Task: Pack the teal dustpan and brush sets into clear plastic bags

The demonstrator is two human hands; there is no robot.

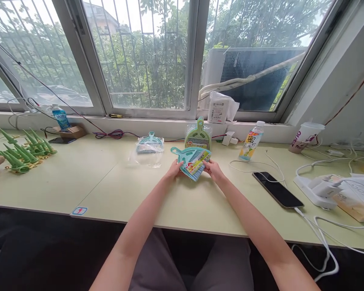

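teal dustpan set (pixel 191 161) | handle points upper-left, axis diagonal | both hands grip it

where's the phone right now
In the head view the phone lies flat on the table to the right of the right hand, below the drink bottle and left of the power strip.

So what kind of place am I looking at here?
Probably a small packing workroom: a long table under barred windows, packaged dustpan sets held by both hands, left hand and right hand, and a pile of green plastic parts.
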